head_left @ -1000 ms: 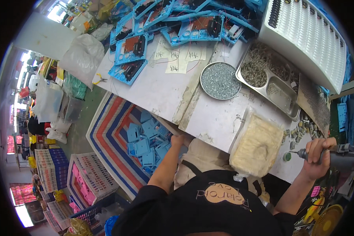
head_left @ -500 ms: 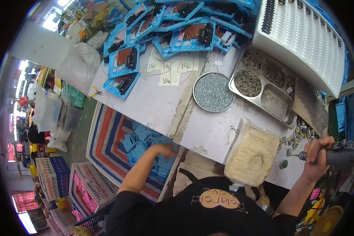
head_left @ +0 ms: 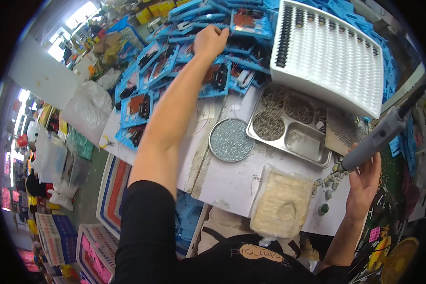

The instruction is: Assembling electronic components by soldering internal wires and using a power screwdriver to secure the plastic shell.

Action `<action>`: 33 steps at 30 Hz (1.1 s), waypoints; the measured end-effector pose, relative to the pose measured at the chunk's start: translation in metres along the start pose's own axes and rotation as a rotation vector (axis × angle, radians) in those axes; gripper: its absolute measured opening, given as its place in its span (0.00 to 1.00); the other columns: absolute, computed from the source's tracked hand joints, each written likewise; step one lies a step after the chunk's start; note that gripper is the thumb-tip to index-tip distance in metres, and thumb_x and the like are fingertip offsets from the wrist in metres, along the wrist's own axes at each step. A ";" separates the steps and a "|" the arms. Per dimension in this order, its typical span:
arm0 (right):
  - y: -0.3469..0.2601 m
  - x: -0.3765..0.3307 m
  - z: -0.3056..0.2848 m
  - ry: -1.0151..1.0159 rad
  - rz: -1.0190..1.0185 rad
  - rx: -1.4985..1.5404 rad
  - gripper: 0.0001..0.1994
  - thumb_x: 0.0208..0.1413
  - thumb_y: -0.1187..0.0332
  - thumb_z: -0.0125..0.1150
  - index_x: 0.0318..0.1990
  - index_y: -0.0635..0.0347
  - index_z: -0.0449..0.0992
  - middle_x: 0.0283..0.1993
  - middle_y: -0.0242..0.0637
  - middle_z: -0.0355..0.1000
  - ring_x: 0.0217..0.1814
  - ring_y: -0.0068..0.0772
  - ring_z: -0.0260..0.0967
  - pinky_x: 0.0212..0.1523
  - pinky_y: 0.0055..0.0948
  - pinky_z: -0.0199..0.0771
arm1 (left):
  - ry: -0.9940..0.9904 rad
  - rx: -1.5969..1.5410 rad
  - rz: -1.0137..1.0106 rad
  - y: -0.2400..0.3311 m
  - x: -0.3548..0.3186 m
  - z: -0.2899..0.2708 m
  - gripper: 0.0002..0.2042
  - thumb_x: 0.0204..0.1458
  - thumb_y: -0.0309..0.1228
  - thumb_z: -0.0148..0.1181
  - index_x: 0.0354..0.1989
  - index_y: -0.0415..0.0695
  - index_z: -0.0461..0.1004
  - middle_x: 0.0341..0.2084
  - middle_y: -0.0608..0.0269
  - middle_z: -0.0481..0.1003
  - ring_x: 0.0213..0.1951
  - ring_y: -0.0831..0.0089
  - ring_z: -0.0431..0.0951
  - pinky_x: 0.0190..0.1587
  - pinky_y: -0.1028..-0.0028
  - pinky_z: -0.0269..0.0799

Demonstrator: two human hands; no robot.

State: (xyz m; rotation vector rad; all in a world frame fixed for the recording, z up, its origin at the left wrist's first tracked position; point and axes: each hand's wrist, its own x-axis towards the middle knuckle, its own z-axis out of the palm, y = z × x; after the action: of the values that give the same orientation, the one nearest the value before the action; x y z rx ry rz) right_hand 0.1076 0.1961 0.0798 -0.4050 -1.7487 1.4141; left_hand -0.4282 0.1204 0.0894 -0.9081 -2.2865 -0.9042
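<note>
My left hand (head_left: 211, 42) reaches far out over a pile of blue plastic casings. Its fingers are curled closed at the left edge of a blue casing (head_left: 252, 23) with a brown circuit board; its fingertips are partly hidden. At the right, my right hand (head_left: 363, 187) loosely holds a grey electric screwdriver (head_left: 376, 139), some fingers behind it and others stretched out. The tool tilts, its cable end up and to the right. Its bit does not show. Small metal motor-like parts (head_left: 329, 182) lie beside that hand.
A round dish of small silvery screws (head_left: 232, 140) stands mid-table, beside a divided steel tray (head_left: 312, 158) of metal parts. Behind is a white foam tray (head_left: 329, 61) with black pieces. A plastic-wrapped yellowish block (head_left: 281, 203) lies nearest me. A striped bag (head_left: 112, 189) stands left.
My left hand has moved from above the striped bag up to the casing pile. The electric screwdriver has swung from nearly level to a steep tilt, and my right hand's grip has loosened.
</note>
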 end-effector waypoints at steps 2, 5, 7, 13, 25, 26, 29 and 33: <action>0.001 -0.006 -0.001 0.058 -0.018 -0.018 0.43 0.57 0.70 0.66 0.77 0.64 0.48 0.71 0.48 0.61 0.74 0.41 0.59 0.71 0.42 0.61 | -0.407 -0.429 -0.616 0.032 0.033 0.031 0.23 0.60 0.48 0.62 0.36 0.35 0.81 0.29 0.47 0.83 0.32 0.61 0.86 0.25 0.70 0.79; -0.002 -0.014 -0.008 0.068 0.012 0.000 0.42 0.56 0.70 0.66 0.76 0.64 0.50 0.72 0.47 0.60 0.74 0.40 0.59 0.70 0.41 0.63 | -0.385 -0.897 -0.810 0.032 0.052 0.048 0.14 0.60 0.32 0.63 0.46 0.32 0.77 0.34 0.48 0.82 0.28 0.65 0.85 0.20 0.77 0.79; -0.007 -0.020 -0.011 0.098 0.007 -0.074 0.38 0.57 0.71 0.63 0.74 0.67 0.55 0.70 0.46 0.61 0.72 0.39 0.60 0.68 0.42 0.64 | -0.246 -0.896 -0.786 0.033 0.055 0.035 0.14 0.60 0.31 0.62 0.46 0.31 0.77 0.37 0.47 0.81 0.29 0.66 0.85 0.24 0.76 0.82; 0.004 -0.085 -0.018 0.008 -0.315 -0.135 0.22 0.56 0.75 0.59 0.59 0.73 0.69 0.50 0.49 0.73 0.53 0.39 0.70 0.58 0.40 0.71 | -0.195 -1.029 -0.569 0.038 -0.039 -0.081 0.14 0.58 0.28 0.56 0.42 0.25 0.76 0.34 0.50 0.80 0.28 0.69 0.83 0.30 0.75 0.84; 0.070 -0.076 0.063 -0.284 0.676 0.721 0.33 0.71 0.46 0.47 0.72 0.63 0.60 0.64 0.47 0.70 0.61 0.34 0.72 0.61 0.35 0.72 | -0.761 -1.389 -0.950 0.151 -0.392 -0.196 0.33 0.63 0.23 0.54 0.75 0.38 0.50 0.44 0.53 0.79 0.31 0.73 0.81 0.32 0.75 0.83; 0.064 -0.079 0.057 -0.257 0.603 0.495 0.32 0.71 0.49 0.50 0.72 0.63 0.59 0.62 0.45 0.72 0.58 0.30 0.72 0.59 0.32 0.72 | -0.745 -1.334 -0.881 0.158 -0.401 -0.196 0.35 0.63 0.23 0.53 0.77 0.39 0.46 0.45 0.52 0.79 0.30 0.73 0.81 0.32 0.76 0.81; 0.052 -0.088 0.044 -0.191 0.502 0.157 0.30 0.70 0.55 0.56 0.71 0.65 0.60 0.57 0.41 0.74 0.56 0.22 0.70 0.56 0.26 0.72 | -0.937 -1.134 -0.717 0.159 -0.410 -0.195 0.40 0.63 0.24 0.54 0.79 0.40 0.38 0.43 0.52 0.80 0.29 0.73 0.80 0.30 0.77 0.76; 0.052 -0.104 0.029 -0.208 0.204 -0.517 0.30 0.64 0.61 0.63 0.68 0.68 0.64 0.47 0.46 0.74 0.52 0.37 0.67 0.54 0.35 0.69 | -1.130 -0.654 -0.290 0.141 -0.415 -0.196 0.44 0.61 0.27 0.60 0.78 0.37 0.36 0.28 0.52 0.79 0.24 0.68 0.80 0.27 0.71 0.71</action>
State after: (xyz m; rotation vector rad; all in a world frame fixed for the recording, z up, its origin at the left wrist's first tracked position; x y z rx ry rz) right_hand 0.1354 0.1213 -0.0098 -0.7501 -2.3004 1.1545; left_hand -0.0158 -0.1083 -0.0019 -1.7140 -3.1561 -1.6050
